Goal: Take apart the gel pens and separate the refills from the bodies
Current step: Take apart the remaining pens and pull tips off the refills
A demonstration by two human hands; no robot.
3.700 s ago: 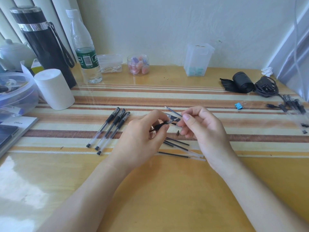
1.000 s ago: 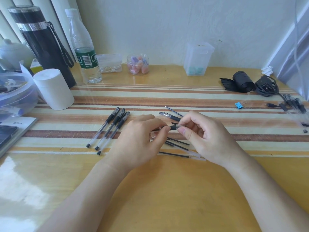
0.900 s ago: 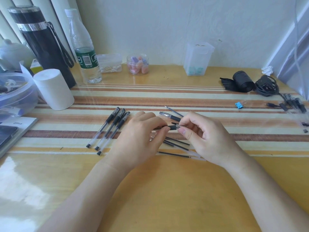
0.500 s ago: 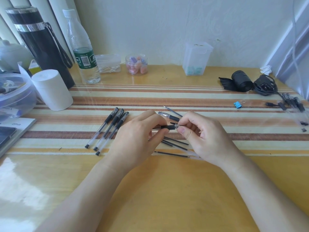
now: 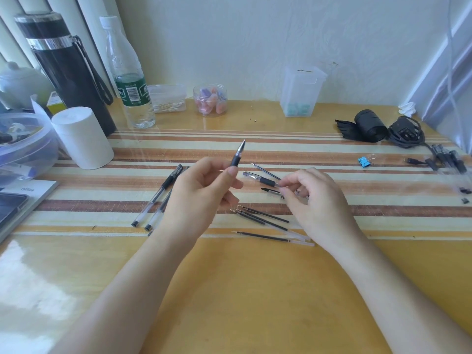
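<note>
Since half a second ago the hands have parted: the left hand (image 5: 201,190) has lifted the pen (image 5: 237,155) they were both working on. It now pinches the black grip between thumb and fingertips, metal tip pointing up and away, well clear of the table (image 5: 255,290). The right hand (image 5: 315,200) has moved off to the right and sits low, fingers curled, fingertips at the grip end of a pen body (image 5: 259,178) lying just beyond them (whether it pinches that, or some small part, I cannot tell). Just nearer than both hands, between the wrists, lie the pulled refills (image 5: 263,217), with one more (image 5: 273,237) closer to the person. Left of the left hand, partly hidden under it, wait the whole pens (image 5: 157,200). The lifted pen looks unopened to me, so its tip probably needs unscrewing next. The hold is light and at one end only. If the tip comes loose suddenly, the small cone could drop and roll among the refills, or the refill could slide out across the sorted pile. A careless right hand could also nudge the loose body into the refills.
</note>
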